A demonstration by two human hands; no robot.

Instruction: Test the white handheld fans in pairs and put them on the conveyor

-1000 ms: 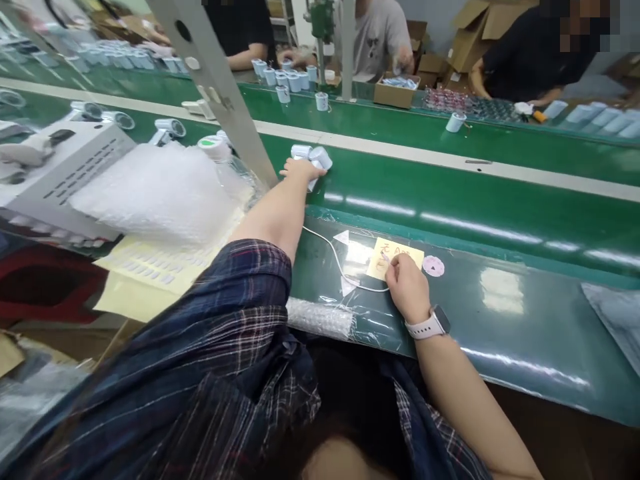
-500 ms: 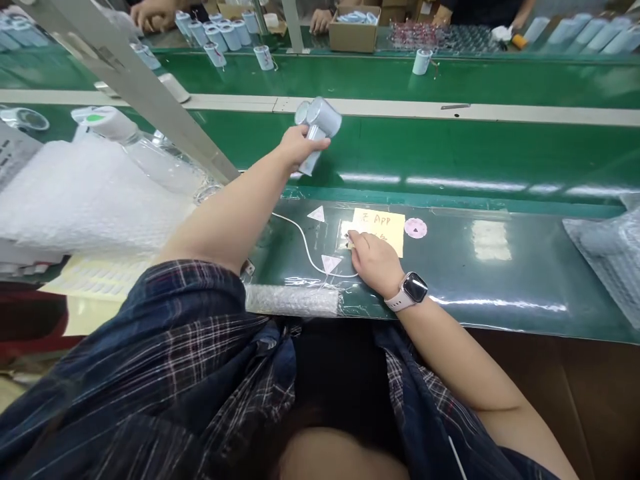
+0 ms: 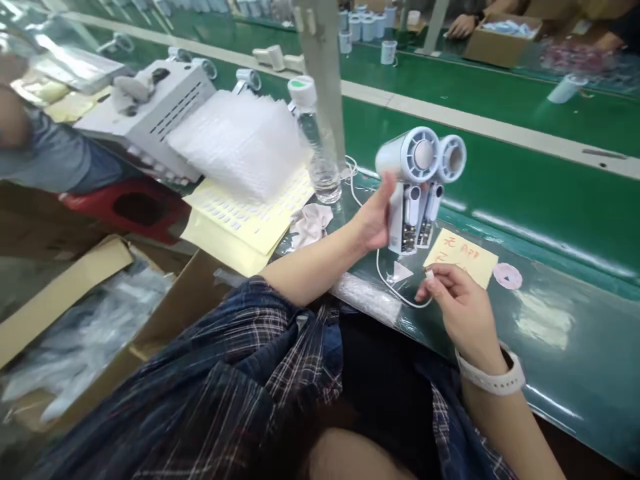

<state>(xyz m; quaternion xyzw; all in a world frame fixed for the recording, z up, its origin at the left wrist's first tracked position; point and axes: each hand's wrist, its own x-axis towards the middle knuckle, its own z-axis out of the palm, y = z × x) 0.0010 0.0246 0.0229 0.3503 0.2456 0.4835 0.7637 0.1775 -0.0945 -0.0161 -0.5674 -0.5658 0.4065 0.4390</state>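
Note:
My left hand [image 3: 376, 217] is closed around two pale blue handheld fans [image 3: 395, 160], held upright side by side above the bench. Their round fan heads face me, and the lower handles show uncovered metal contacts and parts. In my right hand [image 3: 465, 310], thumb and fingers pinch the plug [image 3: 429, 274] of a white cable [image 3: 397, 292], just below and to the right of the fans. The cable loops across the bench toward the left. A yellow note [image 3: 470, 257] with red writing lies behind my right hand, beside a pink round sticker [image 3: 507, 276].
On the left stand a clear bottle [image 3: 320, 150], stacked bubble-wrap bags [image 3: 240, 143], yellow label sheets [image 3: 240, 230] and a white metal box [image 3: 150, 107]. A bubble-wrap roll [image 3: 367, 297] lies at the bench edge. Beyond runs a green conveyor [image 3: 500, 133]. Another person's arm [image 3: 55, 147] is at far left.
My left hand has brought the fans back from over the conveyor, turning their heads toward me. My right hand has raised the cable plug off the note. The view has swung left.

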